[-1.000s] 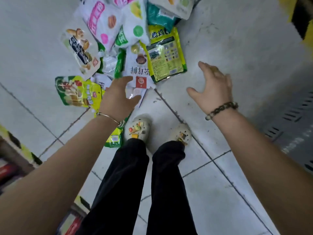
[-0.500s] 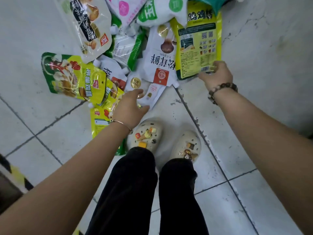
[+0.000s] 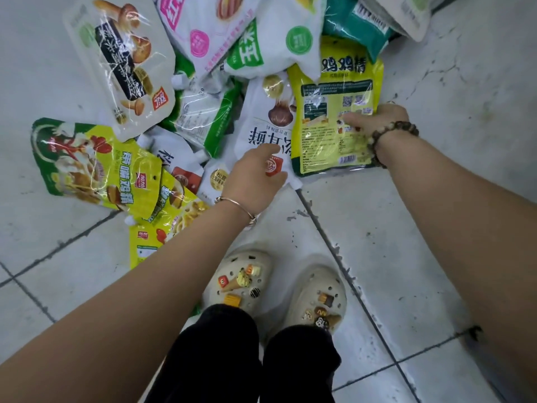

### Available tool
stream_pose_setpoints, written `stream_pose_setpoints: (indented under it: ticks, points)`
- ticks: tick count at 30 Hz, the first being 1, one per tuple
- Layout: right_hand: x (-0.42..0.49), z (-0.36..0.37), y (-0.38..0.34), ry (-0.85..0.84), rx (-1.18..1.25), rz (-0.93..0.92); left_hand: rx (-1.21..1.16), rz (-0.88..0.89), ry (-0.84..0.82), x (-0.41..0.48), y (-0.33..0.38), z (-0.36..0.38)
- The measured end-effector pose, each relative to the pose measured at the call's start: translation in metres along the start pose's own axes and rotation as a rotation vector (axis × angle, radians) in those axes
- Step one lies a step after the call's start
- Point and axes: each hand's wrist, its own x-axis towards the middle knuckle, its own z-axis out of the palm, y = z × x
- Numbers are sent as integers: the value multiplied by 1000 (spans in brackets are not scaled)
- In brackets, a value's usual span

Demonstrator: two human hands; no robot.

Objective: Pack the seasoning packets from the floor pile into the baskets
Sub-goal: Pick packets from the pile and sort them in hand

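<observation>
Tiled floor (image 3: 406, 228): right hand (image 3: 374, 120) grips yellow packet (image 3: 328, 141).

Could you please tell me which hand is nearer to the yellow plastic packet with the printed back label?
Right. The right hand grips the right edge of the yellow plastic packet; the left hand rests on the white mushroom pouch beside it, to its left.

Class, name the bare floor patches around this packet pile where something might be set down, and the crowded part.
Free: tile right of the right hand and its yellow packet; tile left of the black-labelled packet; tile right of the clogs. Crowded: overlapping packets beyond the left hand.
</observation>
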Motion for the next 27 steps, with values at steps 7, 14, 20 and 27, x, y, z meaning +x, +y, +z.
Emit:
stream_pose_setpoints:
  ticks: [7, 14, 20, 27]
  points:
    - [-62, -15, 44, -104, 356, -9, -386, -210, -38, -11, 0, -21]
    - [-137, -15, 52, -154, 495, -48, -537, -323, -320, -28, 15, -30]
    - [-160, 11, 3, -279, 432, -138, -616, -226, -34, -39, 8, -40]
    - [-77, 17, -87, 152, 384, -121, -818, -307, 327, -39, -29, -66]
